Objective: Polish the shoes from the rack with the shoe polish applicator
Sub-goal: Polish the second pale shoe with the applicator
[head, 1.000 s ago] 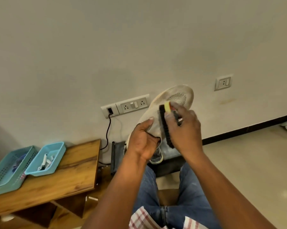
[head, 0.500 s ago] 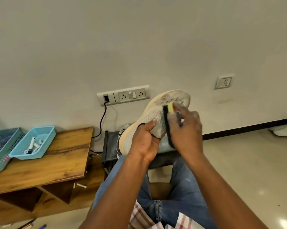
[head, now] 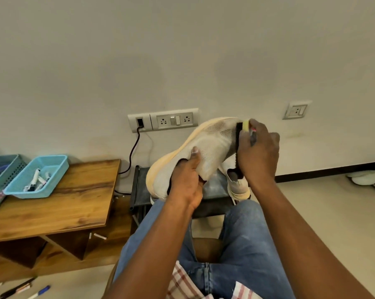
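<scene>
A white mesh sneaker [head: 208, 147] with a cream sole is held up in front of me, toe pointing up and right. My left hand [head: 187, 182] grips it at the collar, thumb on the upper and fingers inside the opening. My right hand [head: 257, 154] grips the shoe polish applicator [head: 241, 130], a black brush with a yellow end. Its bristles press against the shoe's toe. A second white shoe [head: 238, 184] stands on the dark shoe rack [head: 141, 190] behind my hands.
A wooden table [head: 74, 201] at the left carries two blue baskets [head: 37, 178] with small items. A socket strip [head: 162, 121] with a black cable is on the wall. Pens [head: 20, 290] lie on the floor. White shoes [head: 367, 180] rest at the far right.
My right hand has slid the applicator from the shoe's midfoot up to the toe. The shoe has tilted lower and more sideways, and the view has shifted right and down.
</scene>
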